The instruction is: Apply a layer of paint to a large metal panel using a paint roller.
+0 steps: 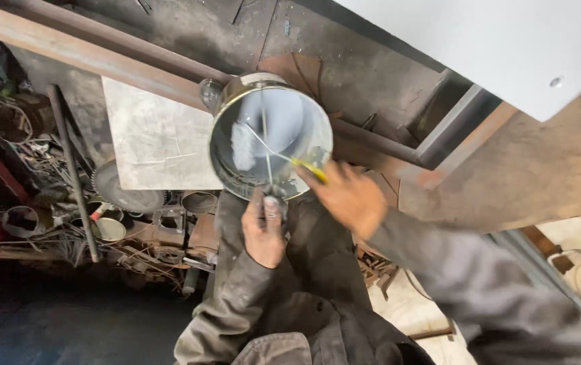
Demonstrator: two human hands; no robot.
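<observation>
I see a round metal tin, open mouth tipped up toward the camera, with pale grey paint coating its inside and a thin wire bail crossing the opening. It sits just above and ahead of both hands, over the person's knees. My left hand is the nearer one: it grips the tin's lower rim from below, thumb pressed up against the edge. My right hand comes in from the right, blurred, pinching a thin tool with a yellow handle whose tip reaches across the rim into the tin; I cannot tell how the fingers close. Behind lie a bare steel plate, a rusty beam and scrap metal on the floor
</observation>
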